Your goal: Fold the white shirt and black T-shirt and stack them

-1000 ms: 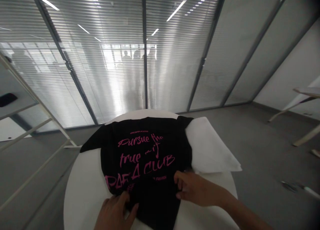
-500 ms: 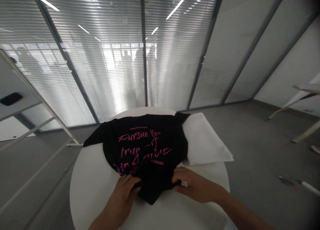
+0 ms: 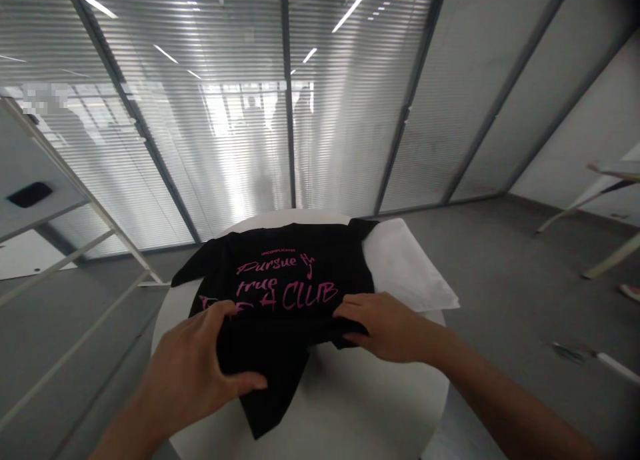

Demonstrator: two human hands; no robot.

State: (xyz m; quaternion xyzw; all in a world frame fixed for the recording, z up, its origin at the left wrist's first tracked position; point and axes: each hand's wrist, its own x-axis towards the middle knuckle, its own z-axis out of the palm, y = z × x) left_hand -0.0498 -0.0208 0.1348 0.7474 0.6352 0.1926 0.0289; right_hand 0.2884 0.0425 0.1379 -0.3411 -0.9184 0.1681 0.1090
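A black T-shirt with pink lettering lies across a round white table, its near part gathered into a fold. My left hand is at the left of this fold, fingertips over the top and thumb stretched across the near side, holding the cloth. A pointed black flap hangs towards me beside that thumb. At the fold's right end, my right hand pinches the fabric between thumb and curled fingers. Part of the lettering is hidden by the fold. White folded cloth lies against the shirt's right side.
A white-framed stand is at the left. Glass partitions with blinds run behind the table. On the right are pale furniture legs, and a white-handled object lies on the floor.
Both hands have moved up and apart, the left one further left. The near part of the shirt is spread wider, and more of the word "CLUB" shows.
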